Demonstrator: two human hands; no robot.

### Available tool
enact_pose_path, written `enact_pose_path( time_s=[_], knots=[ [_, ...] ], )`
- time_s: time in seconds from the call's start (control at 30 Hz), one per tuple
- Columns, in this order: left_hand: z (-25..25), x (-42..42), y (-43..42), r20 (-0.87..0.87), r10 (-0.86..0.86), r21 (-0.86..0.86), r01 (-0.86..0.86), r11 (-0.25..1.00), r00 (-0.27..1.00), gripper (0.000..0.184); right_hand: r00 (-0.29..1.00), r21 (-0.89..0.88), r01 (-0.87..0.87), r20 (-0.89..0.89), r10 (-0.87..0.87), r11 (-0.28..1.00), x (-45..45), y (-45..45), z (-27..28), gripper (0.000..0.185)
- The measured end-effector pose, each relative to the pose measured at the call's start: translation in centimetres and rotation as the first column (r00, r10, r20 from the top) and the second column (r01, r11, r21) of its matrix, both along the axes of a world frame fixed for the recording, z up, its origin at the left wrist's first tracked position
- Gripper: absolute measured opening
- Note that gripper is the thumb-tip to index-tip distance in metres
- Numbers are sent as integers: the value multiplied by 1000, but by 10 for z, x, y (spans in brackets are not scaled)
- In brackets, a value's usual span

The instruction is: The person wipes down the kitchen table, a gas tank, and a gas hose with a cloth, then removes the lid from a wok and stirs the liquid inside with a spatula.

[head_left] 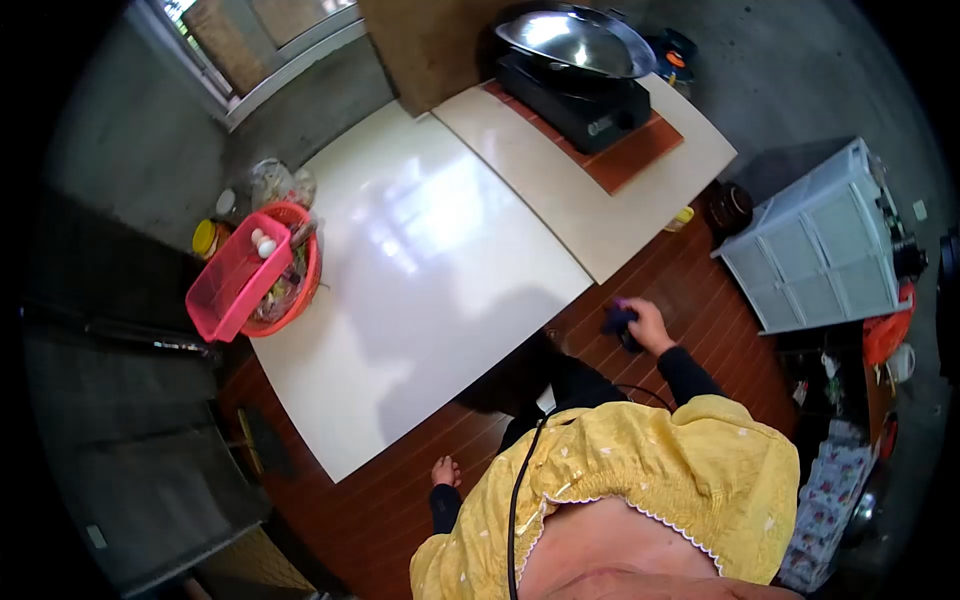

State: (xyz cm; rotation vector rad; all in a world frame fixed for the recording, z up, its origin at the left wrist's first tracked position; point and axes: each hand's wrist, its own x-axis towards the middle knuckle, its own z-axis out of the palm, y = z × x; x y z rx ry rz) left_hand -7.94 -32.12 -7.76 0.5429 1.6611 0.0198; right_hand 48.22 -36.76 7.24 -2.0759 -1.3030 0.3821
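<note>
My right hand (650, 326) is closed around a dark purple item (620, 318), perhaps a cloth, beyond the front right corner of the white table (400, 330). My left hand (446, 472) hangs low over the wooden floor, near the table's front edge, with its fingers curled; whether anything is in them is too small to tell. Both forearms wear dark sleeves below a yellow garment.
On the table's left stand a pink basket (225, 285) with eggs and a red round basket (312, 262). A wok (580, 45) rests on a black stove (590, 115) at the back. White drawers (820, 250) stand right.
</note>
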Motion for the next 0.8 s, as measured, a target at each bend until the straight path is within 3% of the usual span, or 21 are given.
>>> enact_pose_path(
  time_s=[0.07,0.17,0.2,0.23,0.3,0.37,0.4,0.5,0.53,0.6,0.63,0.67,0.7,0.77,0.8],
  knots=[
    [2,7,14,3,-61,11,61,998,998,46,995,173,-35,93,19,984,6,39,39,39],
    [4,18,34,-50,-156,32,157,987,987,44,978,291,-61,207,-1,955,23,93,78,42],
    [-6,22,43,-274,-390,289,462,839,879,43,971,324,-82,238,2,942,29,109,87,44],
    [-10,27,47,-530,-500,428,725,539,685,43,961,357,-110,276,8,928,39,122,85,46],
    [35,65,65,-505,-477,508,694,510,720,42,940,288,-190,329,90,938,62,146,70,50],
    [77,119,83,-481,-452,583,659,474,751,42,891,-80,-44,448,75,996,63,149,51,56],
    [88,142,90,-440,-460,628,630,456,771,42,902,-317,16,413,123,948,62,146,48,61],
    [124,220,108,-342,-519,665,592,456,783,38,932,-224,-48,341,125,973,60,119,27,62],
    [127,242,108,-408,-536,715,624,316,739,36,940,-185,-96,307,150,978,63,106,24,61],
    [148,295,119,-362,-614,640,666,382,701,39,954,-19,-149,260,149,989,67,63,9,58],
    [143,320,129,-414,-637,713,667,217,650,42,938,25,-102,334,88,994,73,44,-5,56],
    [138,337,137,-443,-675,725,679,118,590,46,955,-246,-131,230,189,960,79,25,-12,54],
    [144,361,143,-399,-708,692,698,185,583,50,969,-99,-109,211,128,989,82,-2,-10,49],
    [130,400,159,-462,-727,694,717,59,507,56,973,2,-45,229,44,999,105,-37,-4,40],
    [121,427,169,-517,-714,713,699,-53,472,58,989,96,-16,149,2,995,128,-45,0,35]
  ],
)
